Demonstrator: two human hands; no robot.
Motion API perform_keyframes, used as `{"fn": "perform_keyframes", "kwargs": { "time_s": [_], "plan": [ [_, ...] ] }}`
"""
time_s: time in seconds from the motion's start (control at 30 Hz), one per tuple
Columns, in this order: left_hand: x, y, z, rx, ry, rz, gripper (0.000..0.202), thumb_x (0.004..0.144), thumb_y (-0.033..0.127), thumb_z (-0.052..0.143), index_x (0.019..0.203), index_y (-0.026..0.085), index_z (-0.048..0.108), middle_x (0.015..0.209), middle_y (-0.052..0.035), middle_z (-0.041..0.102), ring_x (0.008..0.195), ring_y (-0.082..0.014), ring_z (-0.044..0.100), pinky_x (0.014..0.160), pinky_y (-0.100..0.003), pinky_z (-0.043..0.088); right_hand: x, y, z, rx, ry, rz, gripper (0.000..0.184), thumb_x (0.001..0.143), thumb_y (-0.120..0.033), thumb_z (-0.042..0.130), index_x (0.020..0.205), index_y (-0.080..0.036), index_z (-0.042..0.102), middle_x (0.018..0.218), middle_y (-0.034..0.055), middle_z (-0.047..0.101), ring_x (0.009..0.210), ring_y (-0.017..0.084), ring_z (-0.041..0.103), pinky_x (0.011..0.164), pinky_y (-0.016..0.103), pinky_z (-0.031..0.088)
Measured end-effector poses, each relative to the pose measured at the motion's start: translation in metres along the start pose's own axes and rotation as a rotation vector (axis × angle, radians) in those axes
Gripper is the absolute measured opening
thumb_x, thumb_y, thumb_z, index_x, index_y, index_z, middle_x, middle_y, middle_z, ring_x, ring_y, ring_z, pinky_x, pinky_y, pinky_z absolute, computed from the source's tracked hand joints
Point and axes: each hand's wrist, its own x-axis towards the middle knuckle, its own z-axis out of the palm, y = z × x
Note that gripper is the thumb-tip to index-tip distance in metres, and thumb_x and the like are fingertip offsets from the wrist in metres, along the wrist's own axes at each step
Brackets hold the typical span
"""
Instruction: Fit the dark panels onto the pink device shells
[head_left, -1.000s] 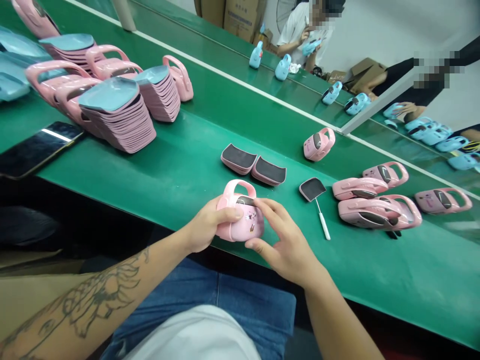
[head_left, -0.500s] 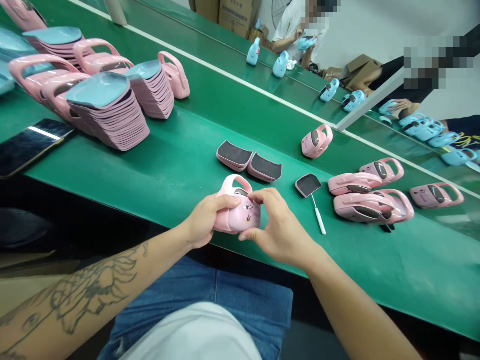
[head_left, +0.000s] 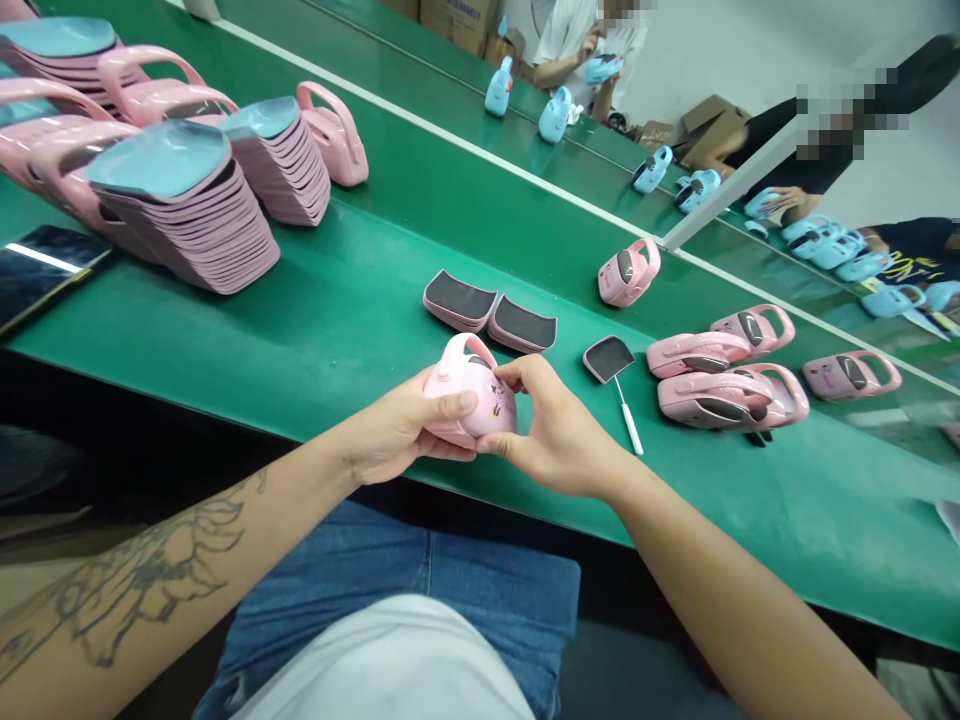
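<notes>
Both hands hold a pink plastic housing with a loop handle [head_left: 486, 402] over the front edge of the green bench. Small printed decorations mark its rounded face, and its handle points up and away from me. My left hand [head_left: 397, 425] grips its left side, thumb on the face and fingers beneath. My right hand [head_left: 551, 425] pinches its right side between thumb and forefinger. Just beyond lie two short stacks of pink curved panels with dark faces [head_left: 459, 298]. To the right are a single dark-faced panel [head_left: 609, 358] and a thin tool with a white handle [head_left: 631, 425].
Several finished-looking pink housings [head_left: 727, 395] lie at the right. Tall stacks of pink panels topped with blue film [head_left: 202, 220] stand at the left, near a dark phone [head_left: 49, 270]. Behind the bench divider [head_left: 450, 135], people handle blue housings [head_left: 821, 245].
The view has shifted slightly, moving the bench items left and up. My left fingers now show beneath the housing, which is tilted a little differently. Both hands keep hold of it.
</notes>
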Motion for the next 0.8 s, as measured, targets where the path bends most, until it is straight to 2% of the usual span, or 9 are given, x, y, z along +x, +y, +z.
{"fn": "perform_keyframes", "kwargs": {
  "time_s": [0.23, 0.43, 0.57, 0.67, 0.8],
  "plan": [
    [0.002, -0.002, 0.012, -0.074, 0.144, -0.029, 0.057, 0.081, 0.035, 0.077, 0.135, 0.022, 0.063, 0.109, -0.0106, 0.076, 0.087, -0.0250, 0.073, 0.074, -0.040, 0.064, 0.002, 0.003, 0.004, 0.047, 0.027, 0.009, 0.056, 0.076, -0.029, 0.088, 0.118, -0.025, 0.050, 0.114, 0.0069, 0.057, 0.107, 0.027, 0.059, 0.091, 0.046, 0.055],
    [0.006, 0.001, 0.018, -0.143, 0.220, -0.004, 0.049, 0.079, 0.032, 0.076, 0.125, 0.019, 0.066, 0.102, -0.0098, 0.077, 0.078, -0.0230, 0.072, 0.073, -0.042, 0.064, 0.009, 0.007, 0.008, 0.020, 0.036, -0.004, 0.055, 0.073, -0.024, 0.090, 0.112, -0.024, 0.052, 0.111, 0.0065, 0.057, 0.104, 0.026, 0.058, 0.092, 0.047, 0.056],
    [0.005, 0.005, 0.006, -0.151, 0.157, -0.046, 0.049, 0.083, 0.033, 0.073, 0.129, 0.019, 0.064, 0.104, -0.0127, 0.078, 0.080, -0.0266, 0.075, 0.074, -0.046, 0.064, 0.011, 0.004, 0.008, 0.013, 0.042, 0.010, 0.058, 0.077, -0.032, 0.090, 0.124, -0.023, 0.056, 0.119, 0.0086, 0.060, 0.115, 0.028, 0.059, 0.100, 0.049, 0.055],
    [0.003, 0.006, -0.008, -0.135, 0.124, -0.068, 0.055, 0.084, 0.038, 0.071, 0.134, 0.018, 0.061, 0.109, -0.0153, 0.078, 0.087, -0.0312, 0.077, 0.076, -0.048, 0.065, 0.009, 0.005, -0.001, 0.072, -0.046, 0.043, 0.061, 0.085, -0.037, 0.083, 0.138, -0.026, 0.056, 0.133, 0.0104, 0.060, 0.126, 0.029, 0.059, 0.103, 0.050, 0.056],
    [0.003, 0.004, -0.020, -0.165, 0.033, -0.017, 0.058, 0.085, 0.043, 0.066, 0.138, 0.021, 0.060, 0.116, -0.0155, 0.077, 0.093, -0.0343, 0.078, 0.075, -0.047, 0.065, 0.006, 0.012, -0.011, 0.130, -0.085, 0.097, 0.055, 0.086, -0.038, 0.082, 0.135, -0.026, 0.061, 0.132, 0.0096, 0.066, 0.123, 0.029, 0.063, 0.103, 0.052, 0.056]
  ]
}}
